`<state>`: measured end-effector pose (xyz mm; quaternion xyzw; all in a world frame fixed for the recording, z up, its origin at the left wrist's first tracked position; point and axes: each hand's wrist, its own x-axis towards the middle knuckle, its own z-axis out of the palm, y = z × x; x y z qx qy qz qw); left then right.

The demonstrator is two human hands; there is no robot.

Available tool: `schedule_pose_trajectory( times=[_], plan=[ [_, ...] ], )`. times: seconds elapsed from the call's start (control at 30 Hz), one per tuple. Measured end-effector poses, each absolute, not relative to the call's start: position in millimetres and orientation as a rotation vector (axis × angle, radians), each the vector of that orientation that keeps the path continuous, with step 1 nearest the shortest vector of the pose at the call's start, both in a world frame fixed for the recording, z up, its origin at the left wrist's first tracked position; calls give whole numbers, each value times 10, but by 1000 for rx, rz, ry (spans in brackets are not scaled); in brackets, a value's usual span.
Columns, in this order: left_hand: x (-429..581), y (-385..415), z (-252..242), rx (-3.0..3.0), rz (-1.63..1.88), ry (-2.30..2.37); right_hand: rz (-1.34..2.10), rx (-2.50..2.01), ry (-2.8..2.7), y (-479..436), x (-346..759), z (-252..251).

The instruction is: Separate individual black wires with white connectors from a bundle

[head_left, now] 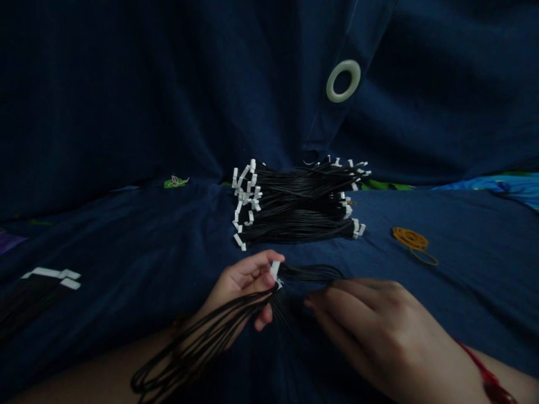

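Observation:
My left hand is closed on a small bunch of black wires with white plug ends, pinching one white connector between thumb and forefinger. The wires trail down over my left forearm. My right hand lies palm down beside it, its fingers bent over loose black wires on the dark blue cloth; what its fingertips hold is hidden. Just behind both hands sits a tall stack of black wire bundles with white connectors at both ends.
Yellow rubber bands lie on the cloth to the right of the stack. More black wires with white ends lie at the far left. A pale ring eyelet sits in the blue fabric hanging behind. A red band circles my right wrist.

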<state>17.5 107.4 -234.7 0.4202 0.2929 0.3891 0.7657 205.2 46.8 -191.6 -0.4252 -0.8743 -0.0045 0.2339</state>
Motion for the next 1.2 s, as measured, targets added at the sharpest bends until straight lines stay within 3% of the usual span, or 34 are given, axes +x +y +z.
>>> schedule_pose_trajectory(
  times=[0.63, 1.2],
  plan=[
    [197, 994, -2312, 987, 851, 691, 85, -1227, -2390, 445, 2032, -1883],
    [240, 997, -2319, 1019, 759, 784, -142, -1158, -2384, 487, 1951, -1968]
  ],
)
